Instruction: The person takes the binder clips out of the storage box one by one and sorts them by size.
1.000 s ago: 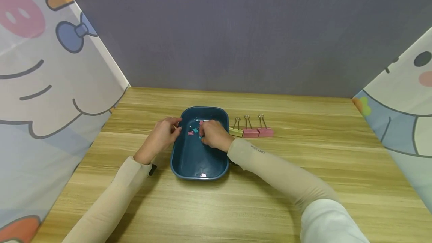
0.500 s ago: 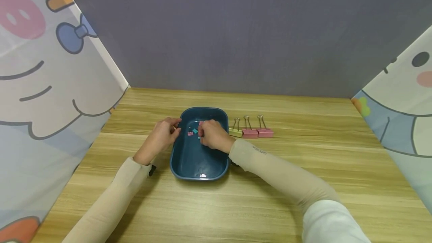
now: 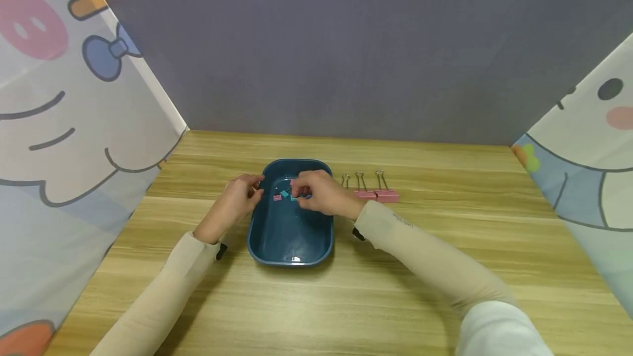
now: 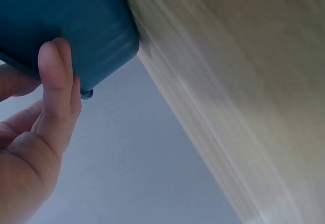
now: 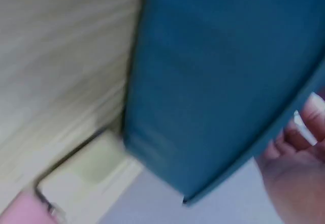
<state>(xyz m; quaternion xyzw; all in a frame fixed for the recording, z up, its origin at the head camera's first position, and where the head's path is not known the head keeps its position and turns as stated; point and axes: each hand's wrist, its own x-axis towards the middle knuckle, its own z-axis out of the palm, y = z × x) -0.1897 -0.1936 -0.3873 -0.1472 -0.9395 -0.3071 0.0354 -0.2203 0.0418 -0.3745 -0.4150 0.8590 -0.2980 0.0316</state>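
Observation:
A dark blue plastic tray (image 3: 290,240) stands on the wooden table. At its left rim my left hand (image 3: 239,196) pinches the edge between thumb and fingers. The left wrist view shows those fingers (image 4: 55,76) against the outer wall. Over the tray's right side, my right hand (image 3: 318,191) has its thumb and fingertips together, seemingly round a small blue binder clip mostly hidden by them. Below lie several tiny binder clips, among them a pink clip (image 3: 277,198) and a teal clip (image 3: 284,194). A sliver of something pale shows between the right fingers (image 5: 315,112).
Right of the tray, larger binder clips stand in a row: two pink clips (image 3: 388,196) and a yellow-green clip (image 5: 96,158), mostly covered by my right hand in the head view. A grey panel (image 3: 346,54) rises behind the table (image 3: 445,235), with printed cloth (image 3: 89,98) at both sides.
My right hand has risen a little from the tray floor and shifted right, now covering the yellow-green clip's body. My left hand keeps its place at the rim.

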